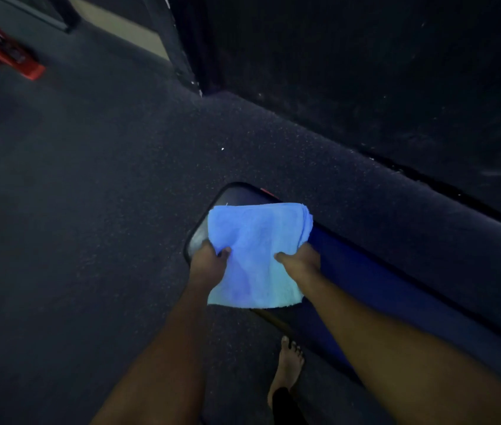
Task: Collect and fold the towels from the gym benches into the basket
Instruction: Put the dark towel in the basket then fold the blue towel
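Item: folded towel, held in two hands.

- Left hand [209, 256]: fingers curled round the towel's left edge, thumb pressed on the top face.
- Right hand [299, 259]: clamped on the right edge in the same way, thumb on top, fingers hidden beneath the cloth.
- Towel [255, 271]: pale blue, folded into a rough square with stacked layers showing at its far right corner. It is spread between the hands over the rounded end of the bench; whether it rests on the pad cannot be told.
- Bench [371, 280]: dark blue pad with black edging, running from under the towel toward the lower right.
- Bare foot [289, 363]: on the floor just beside the bench, below the towel.
- Floor [89, 194]: dark, speckled.
- Ledge [365, 167]: carpeted, running alongside the bench on its far side.
- Red frame [7, 53]: upper left, well apart; the dark marks on it are too blurred to read.
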A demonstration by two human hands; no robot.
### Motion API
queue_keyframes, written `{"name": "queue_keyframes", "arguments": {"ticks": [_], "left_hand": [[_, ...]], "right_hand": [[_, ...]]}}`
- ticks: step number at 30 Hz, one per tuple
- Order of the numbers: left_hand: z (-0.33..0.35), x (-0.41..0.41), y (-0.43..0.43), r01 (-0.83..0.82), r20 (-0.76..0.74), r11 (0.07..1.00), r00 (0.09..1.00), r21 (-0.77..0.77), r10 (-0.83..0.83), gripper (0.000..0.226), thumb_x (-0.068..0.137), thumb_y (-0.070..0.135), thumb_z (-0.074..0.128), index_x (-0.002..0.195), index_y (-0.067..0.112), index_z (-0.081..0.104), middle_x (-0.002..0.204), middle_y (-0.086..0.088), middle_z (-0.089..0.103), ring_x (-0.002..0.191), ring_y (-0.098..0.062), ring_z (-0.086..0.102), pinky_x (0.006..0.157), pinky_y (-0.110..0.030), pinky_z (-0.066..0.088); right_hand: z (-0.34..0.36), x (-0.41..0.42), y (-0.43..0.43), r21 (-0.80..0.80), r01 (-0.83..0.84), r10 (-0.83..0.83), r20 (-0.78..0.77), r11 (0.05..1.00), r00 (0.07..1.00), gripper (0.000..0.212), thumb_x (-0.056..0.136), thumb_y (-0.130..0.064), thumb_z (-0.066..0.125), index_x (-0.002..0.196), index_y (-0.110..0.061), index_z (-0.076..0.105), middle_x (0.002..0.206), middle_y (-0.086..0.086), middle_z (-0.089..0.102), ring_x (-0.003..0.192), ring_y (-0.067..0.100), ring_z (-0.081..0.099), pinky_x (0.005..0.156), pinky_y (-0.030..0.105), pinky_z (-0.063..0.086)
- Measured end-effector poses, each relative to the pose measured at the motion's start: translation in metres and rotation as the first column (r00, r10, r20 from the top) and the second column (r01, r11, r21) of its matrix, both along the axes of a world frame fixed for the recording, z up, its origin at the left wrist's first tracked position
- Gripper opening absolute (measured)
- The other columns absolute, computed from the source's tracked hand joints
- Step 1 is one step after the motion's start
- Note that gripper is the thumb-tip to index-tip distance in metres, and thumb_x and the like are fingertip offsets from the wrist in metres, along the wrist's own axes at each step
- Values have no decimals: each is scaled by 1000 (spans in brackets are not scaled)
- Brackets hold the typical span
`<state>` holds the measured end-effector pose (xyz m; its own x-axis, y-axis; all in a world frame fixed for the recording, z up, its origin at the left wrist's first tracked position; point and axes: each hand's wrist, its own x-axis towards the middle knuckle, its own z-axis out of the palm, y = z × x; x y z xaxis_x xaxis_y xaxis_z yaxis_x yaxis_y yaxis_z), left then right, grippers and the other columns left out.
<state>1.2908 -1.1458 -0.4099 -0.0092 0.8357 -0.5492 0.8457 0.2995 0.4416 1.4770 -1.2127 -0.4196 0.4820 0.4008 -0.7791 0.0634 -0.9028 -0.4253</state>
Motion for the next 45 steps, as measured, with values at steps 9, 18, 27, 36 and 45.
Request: {"name": "queue_keyframes", "arguments": {"ticks": [9,18,27,36,45], "left_hand": [[153,-117,-8,-223,109,958,972,181,206,36,94,30,54,111,-2,48,112,-23,61,103,-40,59,83,-41,47],[278,-349,-98,-604,201,740,797,296,570,34,93,33,53,111,5,46,111,-19,63,102,-38,61,84,-45,51],[302,-583,-256,-829,250,407,517,383,819,39,90,33,56,117,7,49,112,-20,64,106,-37,61,87,-43,49],[296,-747,-412,-936,259,15,113,352,959,37,91,30,59,115,4,48,112,-24,64,107,-41,59,80,-38,44],[243,-893,-499,-907,238,-321,-259,274,936,39,93,20,58,125,2,44,115,-26,62,108,-42,58,75,-31,36]], "right_hand": [[144,-89,37,263,-213,254,-132,941,958,44,60,-41,70,97,-19,64,95,1,68,84,23,67,70,35,56],[277,-327,47,452,-604,670,18,657,742,31,69,-27,73,94,-11,67,92,6,68,87,26,65,68,30,50],[318,-617,-16,506,-828,933,114,243,343,28,67,-28,72,92,-14,67,82,2,66,81,24,63,56,23,42],[313,-865,-122,519,-845,989,132,-126,-67,25,70,-23,73,92,-15,64,85,3,66,86,24,63,73,30,49],[255,-1103,-201,458,-717,849,226,-526,-478,62,56,-40,68,107,-6,67,105,15,70,100,33,63,83,36,50]]}}
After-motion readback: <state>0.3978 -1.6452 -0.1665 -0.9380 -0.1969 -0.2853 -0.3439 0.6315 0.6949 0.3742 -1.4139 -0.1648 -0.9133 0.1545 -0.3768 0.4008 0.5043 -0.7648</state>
